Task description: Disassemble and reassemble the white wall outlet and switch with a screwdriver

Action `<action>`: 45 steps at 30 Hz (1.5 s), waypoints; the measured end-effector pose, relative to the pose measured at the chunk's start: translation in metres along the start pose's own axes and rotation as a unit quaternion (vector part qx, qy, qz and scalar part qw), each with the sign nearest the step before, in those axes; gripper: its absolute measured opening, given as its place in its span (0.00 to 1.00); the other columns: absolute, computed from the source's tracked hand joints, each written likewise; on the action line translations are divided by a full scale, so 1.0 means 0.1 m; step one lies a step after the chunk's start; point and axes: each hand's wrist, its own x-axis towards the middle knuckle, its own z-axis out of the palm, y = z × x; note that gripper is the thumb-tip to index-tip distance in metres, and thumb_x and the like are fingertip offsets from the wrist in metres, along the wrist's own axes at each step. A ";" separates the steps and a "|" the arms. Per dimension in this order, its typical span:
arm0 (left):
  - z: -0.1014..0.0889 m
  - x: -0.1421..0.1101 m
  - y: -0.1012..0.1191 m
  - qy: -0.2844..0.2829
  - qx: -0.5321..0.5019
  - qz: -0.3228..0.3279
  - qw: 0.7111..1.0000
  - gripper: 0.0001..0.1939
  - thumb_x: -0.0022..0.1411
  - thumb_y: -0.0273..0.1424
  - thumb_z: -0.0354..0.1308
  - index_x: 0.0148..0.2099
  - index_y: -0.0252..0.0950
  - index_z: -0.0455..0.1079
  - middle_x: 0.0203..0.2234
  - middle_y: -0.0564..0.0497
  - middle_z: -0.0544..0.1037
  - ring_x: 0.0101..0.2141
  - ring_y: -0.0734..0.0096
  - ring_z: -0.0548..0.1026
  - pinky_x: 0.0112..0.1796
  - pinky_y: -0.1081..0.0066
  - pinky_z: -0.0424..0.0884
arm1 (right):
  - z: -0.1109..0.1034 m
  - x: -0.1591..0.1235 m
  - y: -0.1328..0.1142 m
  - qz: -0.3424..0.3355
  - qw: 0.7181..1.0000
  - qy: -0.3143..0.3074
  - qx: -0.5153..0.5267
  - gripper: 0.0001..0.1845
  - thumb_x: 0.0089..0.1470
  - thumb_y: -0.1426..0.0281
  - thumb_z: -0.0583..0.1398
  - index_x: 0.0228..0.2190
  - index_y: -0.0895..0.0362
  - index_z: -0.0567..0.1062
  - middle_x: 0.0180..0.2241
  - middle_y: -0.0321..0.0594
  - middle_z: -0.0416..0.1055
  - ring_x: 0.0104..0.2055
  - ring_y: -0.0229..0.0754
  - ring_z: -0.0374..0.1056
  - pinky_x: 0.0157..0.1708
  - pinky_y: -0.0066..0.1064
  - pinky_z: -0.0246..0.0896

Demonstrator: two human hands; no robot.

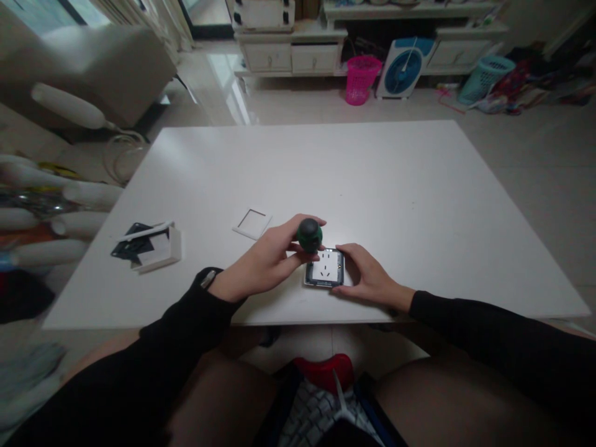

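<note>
A wall socket (326, 268) with a white face and a dark frame lies on the white table near its front edge. My left hand (274, 254) is closed around a screwdriver (310, 234) with a green and black handle, held upright above the socket's left side. The handle and fingers hide the screwdriver's tip. My right hand (365, 276) grips the socket by its right edge, thumb and fingers at its corners. A thin white square cover frame (252, 223) lies flat just beyond my left hand.
On the table's (372, 180) left side lies a small open white box (158, 251) with dark pieces beside it. Past the far edge, a pink basket (361, 79) and a blue fan (403, 68) stand on the floor.
</note>
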 end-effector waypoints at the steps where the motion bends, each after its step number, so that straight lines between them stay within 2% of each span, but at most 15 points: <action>1: -0.01 0.00 0.00 -0.007 0.003 -0.002 1.000 0.22 0.70 0.29 0.60 0.64 0.35 0.66 0.47 0.42 0.82 0.46 0.62 0.82 0.47 0.62 0.81 | 0.00 0.00 0.00 0.002 1.000 0.000 0.001 0.49 0.50 0.55 0.74 0.67 0.44 0.59 0.59 0.50 0.68 0.59 0.63 0.67 0.57 0.62 0.67; 8: 0.00 -0.01 -0.04 0.000 -0.039 -0.004 0.999 0.27 0.72 0.25 0.55 0.70 0.35 0.58 0.49 0.40 0.82 0.51 0.58 0.82 0.52 0.58 0.80 | 0.00 0.00 -0.01 0.008 1.000 -0.002 0.001 0.47 0.51 0.54 0.73 0.66 0.46 0.61 0.59 0.51 0.68 0.58 0.62 0.68 0.56 0.60 0.68; 14: -0.01 0.00 -0.02 -0.002 -0.022 -0.007 1.000 0.22 0.72 0.25 0.55 0.66 0.33 0.62 0.50 0.38 0.82 0.51 0.58 0.82 0.53 0.59 0.78 | 0.00 0.01 -0.01 0.004 1.000 0.000 -0.001 0.47 0.51 0.56 0.74 0.65 0.46 0.61 0.58 0.50 0.69 0.57 0.61 0.68 0.56 0.59 0.69; 19: -0.02 -0.01 0.00 -0.016 -0.017 -0.002 1.000 0.27 0.72 0.25 0.54 0.70 0.35 0.57 0.51 0.39 0.81 0.52 0.58 0.81 0.54 0.58 0.77 | 0.00 0.01 -0.01 0.007 1.000 -0.003 -0.001 0.47 0.51 0.56 0.73 0.65 0.45 0.60 0.59 0.50 0.68 0.58 0.62 0.68 0.56 0.61 0.68; 21: -0.04 -0.01 0.03 0.009 -0.051 -0.001 0.999 0.28 0.72 0.28 0.56 0.71 0.37 0.55 0.49 0.41 0.82 0.50 0.59 0.81 0.53 0.58 0.78 | 0.00 0.01 0.00 0.005 1.000 -0.004 -0.002 0.47 0.51 0.56 0.73 0.66 0.45 0.60 0.59 0.50 0.68 0.58 0.62 0.68 0.56 0.61 0.68; 26: -0.18 0.01 0.06 0.150 -0.086 0.006 0.985 0.28 0.71 0.41 0.60 0.68 0.42 0.57 0.39 0.48 0.78 0.38 0.63 0.79 0.42 0.61 0.80 | 0.01 0.00 0.01 -0.005 1.000 0.005 -0.012 0.47 0.51 0.56 0.74 0.65 0.46 0.60 0.58 0.51 0.68 0.58 0.61 0.69 0.57 0.61 0.68; 29: -0.25 0.01 -0.03 0.168 -0.059 -0.016 0.984 0.23 0.72 0.43 0.58 0.63 0.42 0.60 0.34 0.52 0.73 0.31 0.68 0.74 0.33 0.66 0.75 | 0.01 -0.01 0.02 -0.001 1.000 0.007 -0.007 0.47 0.50 0.55 0.74 0.65 0.46 0.61 0.57 0.50 0.69 0.58 0.61 0.69 0.57 0.61 0.68; 33: -0.23 -0.01 -0.13 0.135 0.074 -0.066 0.986 0.14 0.70 0.41 0.60 0.49 0.39 0.64 0.30 0.55 0.69 0.27 0.71 0.68 0.28 0.68 0.66 | 0.00 0.01 0.00 -0.004 1.000 0.014 0.010 0.49 0.48 0.54 0.75 0.65 0.46 0.60 0.58 0.50 0.68 0.58 0.61 0.69 0.57 0.61 0.69; 35: -0.19 -0.02 -0.14 0.090 0.156 -0.091 0.979 0.15 0.68 0.42 0.62 0.43 0.38 0.62 0.29 0.55 0.68 0.28 0.70 0.67 0.29 0.69 0.63 | 0.01 0.02 -0.02 -0.009 1.000 0.018 0.015 0.50 0.48 0.53 0.76 0.65 0.46 0.60 0.59 0.50 0.68 0.58 0.61 0.68 0.56 0.60 0.70; 37: -0.15 -0.02 -0.17 0.034 0.196 -0.102 0.975 0.17 0.67 0.43 0.63 0.40 0.38 0.62 0.29 0.55 0.69 0.28 0.70 0.68 0.30 0.68 0.63 | 0.01 0.03 -0.03 -0.015 0.999 0.024 0.017 0.50 0.48 0.53 0.76 0.65 0.46 0.60 0.59 0.50 0.68 0.58 0.61 0.68 0.55 0.58 0.71; 39: -0.10 -0.03 -0.22 -0.013 0.194 -0.087 0.977 0.18 0.66 0.44 0.66 0.43 0.37 0.64 0.33 0.52 0.72 0.32 0.66 0.71 0.34 0.67 0.67 | 0.01 0.03 -0.03 -0.025 0.999 0.030 0.022 0.50 0.48 0.54 0.76 0.65 0.46 0.60 0.59 0.50 0.68 0.59 0.60 0.68 0.54 0.57 0.71; 41: -0.03 -0.03 -0.30 -0.044 0.181 -0.057 0.981 0.24 0.62 0.44 0.69 0.50 0.35 0.65 0.43 0.46 0.74 0.41 0.60 0.74 0.42 0.62 0.72 | 0.02 0.02 -0.01 -0.032 0.999 0.034 0.025 0.51 0.47 0.54 0.77 0.65 0.46 0.60 0.59 0.51 0.68 0.59 0.60 0.68 0.54 0.57 0.71; 43: 0.06 -0.04 -0.38 -0.071 0.181 -0.037 0.980 0.31 0.59 0.43 0.72 0.57 0.36 0.64 0.50 0.42 0.73 0.49 0.54 0.74 0.48 0.57 0.73 | 0.02 0.01 0.01 -0.036 0.998 0.038 0.027 0.52 0.47 0.53 0.77 0.65 0.47 0.60 0.58 0.51 0.68 0.59 0.60 0.68 0.54 0.57 0.71; 45: 0.15 -0.06 -0.45 -0.097 0.192 -0.032 0.976 0.33 0.58 0.41 0.72 0.59 0.37 0.63 0.53 0.40 0.72 0.51 0.51 0.73 0.50 0.54 0.73 | 0.01 0.00 0.03 -0.034 0.998 0.040 0.030 0.51 0.48 0.53 0.76 0.65 0.48 0.60 0.58 0.51 0.68 0.59 0.59 0.69 0.55 0.57 0.70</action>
